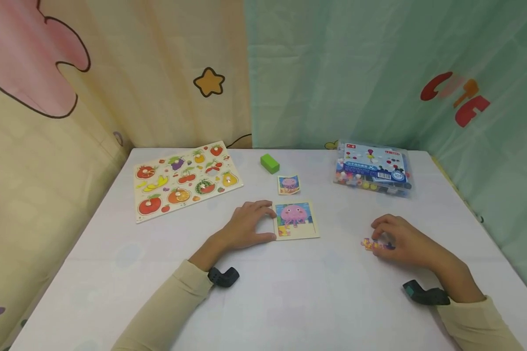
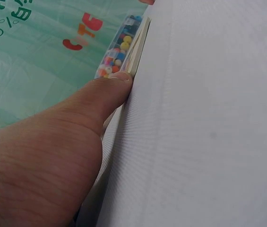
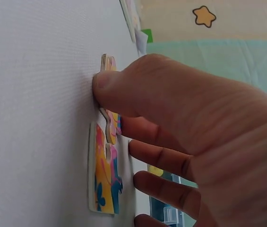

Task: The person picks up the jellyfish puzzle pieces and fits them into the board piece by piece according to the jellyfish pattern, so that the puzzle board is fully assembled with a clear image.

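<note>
My left hand [image 1: 248, 225] holds the left edge of a small square puzzle board [image 1: 309, 234], thumb near the lower corner and fingers higher up. The board shows a pink jellyfish, with pale bare wood along its lower right. In the left wrist view the thumb [image 2: 109, 90] touches the board's edge. Off to the right, my right hand [image 1: 404, 241] pinches a colourful jigsaw piece [image 3: 112, 127], thumb in front and a finger behind it; the hand hides part of it. Another jigsaw piece [image 3: 106, 177], orange, pink and blue, lies close by.
A jellyfish picture card [image 1: 288, 185] and a green block [image 1: 270, 164] are behind the board. A fruit knob puzzle [image 1: 189, 180] lies back left, and a clear box of coloured balls [image 1: 373, 168] back right. Curtains [image 1: 312, 73] border the white table [image 1: 290, 292].
</note>
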### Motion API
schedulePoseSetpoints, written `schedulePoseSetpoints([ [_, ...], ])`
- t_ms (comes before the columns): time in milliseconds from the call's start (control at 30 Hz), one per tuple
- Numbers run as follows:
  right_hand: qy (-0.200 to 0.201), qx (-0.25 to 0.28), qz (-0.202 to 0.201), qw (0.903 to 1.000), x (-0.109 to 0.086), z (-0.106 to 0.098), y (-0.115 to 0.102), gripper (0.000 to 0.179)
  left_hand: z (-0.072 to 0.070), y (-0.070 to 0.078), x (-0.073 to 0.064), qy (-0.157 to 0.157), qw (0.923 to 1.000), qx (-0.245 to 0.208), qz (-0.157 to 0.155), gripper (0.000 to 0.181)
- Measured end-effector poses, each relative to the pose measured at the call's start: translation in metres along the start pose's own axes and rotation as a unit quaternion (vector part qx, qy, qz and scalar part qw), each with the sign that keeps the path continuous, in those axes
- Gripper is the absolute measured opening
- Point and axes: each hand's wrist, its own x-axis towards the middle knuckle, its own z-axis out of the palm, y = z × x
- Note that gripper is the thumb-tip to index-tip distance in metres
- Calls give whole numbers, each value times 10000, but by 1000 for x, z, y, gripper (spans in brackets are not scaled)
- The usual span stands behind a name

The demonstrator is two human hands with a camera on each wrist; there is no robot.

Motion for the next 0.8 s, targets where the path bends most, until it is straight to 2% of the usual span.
schedulePoseSetpoints([
  [267, 327, -92, -488, 9982, 2, 1, 0, 28, 0, 0, 1, -8, 10000, -37, -26, 51],
  [400, 548, 139, -822, 9950, 9, 3, 0, 35, 1, 0, 1, -8, 10000, -15, -40, 51],
  [467, 490, 380, -779, 9950, 15, 4, -2, 36, 2, -1, 2, -3, 10000, 14, -43, 51],
  [633, 70, 366, -657, 9971, 43, 9, -20, 30, 2, -1, 1, -19, 10000, -26, -30, 51],
  [800, -192, 181, -1054, 9941, 81, 22, -53, 23, 1, 0, 0, -5, 10000, -32, -14, 51],
])
